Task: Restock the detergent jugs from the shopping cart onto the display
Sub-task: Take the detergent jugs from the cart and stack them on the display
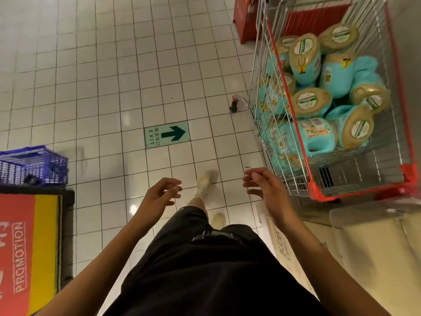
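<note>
Left hand (163, 192) and right hand (262, 183) are empty, fingers loosely spread. The cart (319, 195) at two o'clock holds many jugs (316, 137). Most restocking probably remains.

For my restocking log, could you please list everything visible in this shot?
Shopping cart: one, silver wire with red trim, right.
Detergent jugs: roughly ten, teal with tan ends, piled in cart.
Exit sign: one, green, floor centre.
Crate: one, blue, left.
Promotion sign: one, red and yellow, lower left.
Stand: one, red, behind cart.
Small object: one, red-black, floor beside cart.
Boxes: pale, lower right; count unclear.
Shoes: two, pale.
Shorts: black.
Left hand: empty, fingers loosely curled.
Right hand: empty, near cart's corner.
</note>
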Motion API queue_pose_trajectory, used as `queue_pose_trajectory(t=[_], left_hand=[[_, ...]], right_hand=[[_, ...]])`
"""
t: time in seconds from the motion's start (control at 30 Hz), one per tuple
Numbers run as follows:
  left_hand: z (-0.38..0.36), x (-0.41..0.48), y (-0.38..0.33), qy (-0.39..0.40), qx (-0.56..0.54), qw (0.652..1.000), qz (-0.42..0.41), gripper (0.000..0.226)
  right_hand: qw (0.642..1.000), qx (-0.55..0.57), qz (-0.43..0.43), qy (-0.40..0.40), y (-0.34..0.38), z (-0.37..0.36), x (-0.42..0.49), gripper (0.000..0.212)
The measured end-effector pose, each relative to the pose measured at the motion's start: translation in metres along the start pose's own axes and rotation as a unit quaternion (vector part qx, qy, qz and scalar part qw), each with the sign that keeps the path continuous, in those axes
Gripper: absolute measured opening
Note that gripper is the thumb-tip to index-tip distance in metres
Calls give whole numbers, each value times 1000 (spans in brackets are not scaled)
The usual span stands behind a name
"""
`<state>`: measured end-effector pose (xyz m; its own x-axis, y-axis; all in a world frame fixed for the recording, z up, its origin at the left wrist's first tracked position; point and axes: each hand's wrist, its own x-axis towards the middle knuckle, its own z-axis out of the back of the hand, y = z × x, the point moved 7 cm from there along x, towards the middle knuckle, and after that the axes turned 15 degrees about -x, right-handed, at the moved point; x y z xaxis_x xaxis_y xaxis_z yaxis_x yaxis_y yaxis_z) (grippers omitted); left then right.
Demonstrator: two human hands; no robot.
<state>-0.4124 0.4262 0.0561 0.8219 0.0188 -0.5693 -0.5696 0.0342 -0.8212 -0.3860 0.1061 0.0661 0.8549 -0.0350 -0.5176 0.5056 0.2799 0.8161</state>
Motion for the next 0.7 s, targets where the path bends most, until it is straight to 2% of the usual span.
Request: queue_pose_trajectory(t=[0.37, 0.7], left_hand=[[-47, 167, -109, 132, 61, 989, -6, 18], [-160, 263, -201, 299, 154, 941, -35, 19]], right_hand=[[990, 46, -75, -108, 37, 33, 78, 25], [956, 134, -117, -235, 36, 83, 98, 33]])
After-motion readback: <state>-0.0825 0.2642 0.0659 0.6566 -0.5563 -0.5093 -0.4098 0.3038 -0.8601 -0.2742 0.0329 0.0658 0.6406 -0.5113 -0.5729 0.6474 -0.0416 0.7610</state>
